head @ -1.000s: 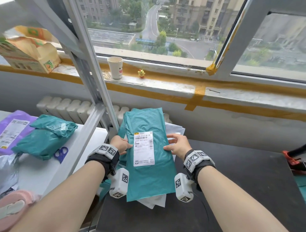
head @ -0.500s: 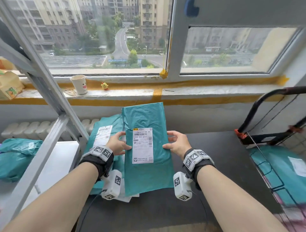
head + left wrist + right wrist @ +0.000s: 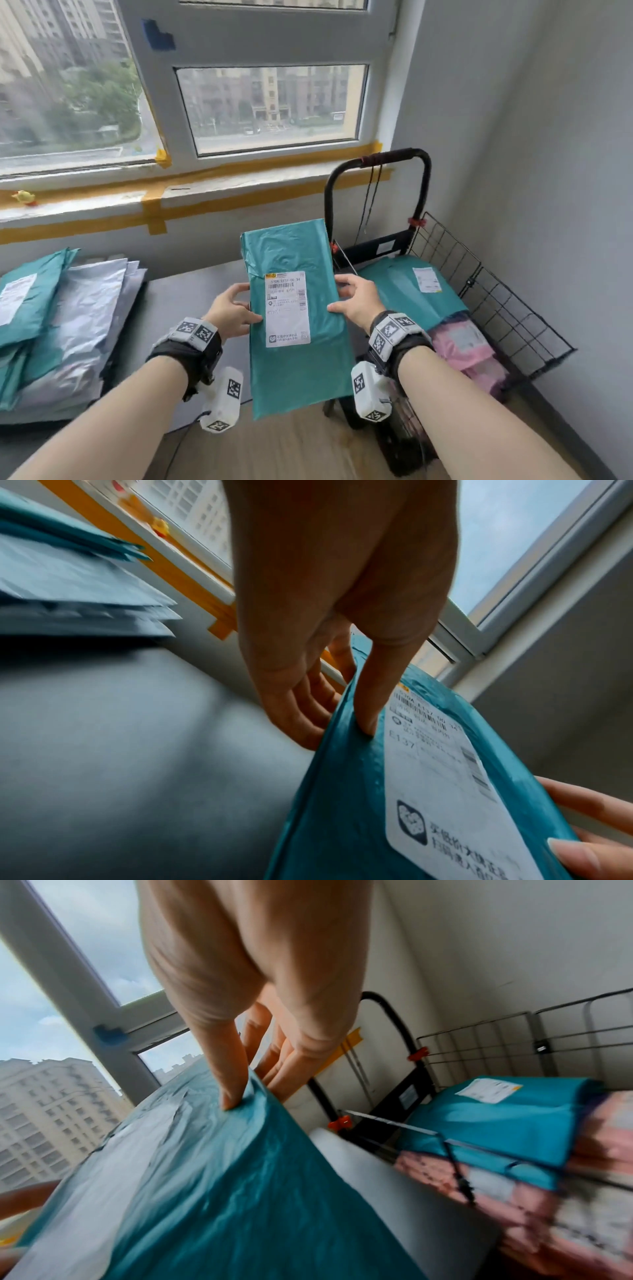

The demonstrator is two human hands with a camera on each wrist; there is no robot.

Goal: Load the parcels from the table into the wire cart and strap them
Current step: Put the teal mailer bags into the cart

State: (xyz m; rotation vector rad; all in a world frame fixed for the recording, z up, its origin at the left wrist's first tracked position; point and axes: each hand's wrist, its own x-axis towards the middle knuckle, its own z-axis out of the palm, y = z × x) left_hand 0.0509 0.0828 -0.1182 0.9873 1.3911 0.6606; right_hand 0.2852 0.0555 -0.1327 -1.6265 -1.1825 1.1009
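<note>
Windowed corner: left hand (image 3: 230, 315) and right hand (image 3: 357, 300) pinch teal parcel (image 3: 301, 370) edges, thumbs on top; lower it flat into wire cart (image 3: 493, 301) beyond the right fingers.

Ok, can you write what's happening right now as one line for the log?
step: carrying | held: teal parcel | left hand: grips left edge | right hand: grips right edge | wire cart: already holds a teal and a pink parcel | strapping: not yet done

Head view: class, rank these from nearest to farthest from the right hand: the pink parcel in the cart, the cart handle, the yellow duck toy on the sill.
1. Pink parcel, in the cart, just right of the right hand.
2. Cart handle, above, by the window.
3. Yellow duck toy, far left on the sill.
</note>
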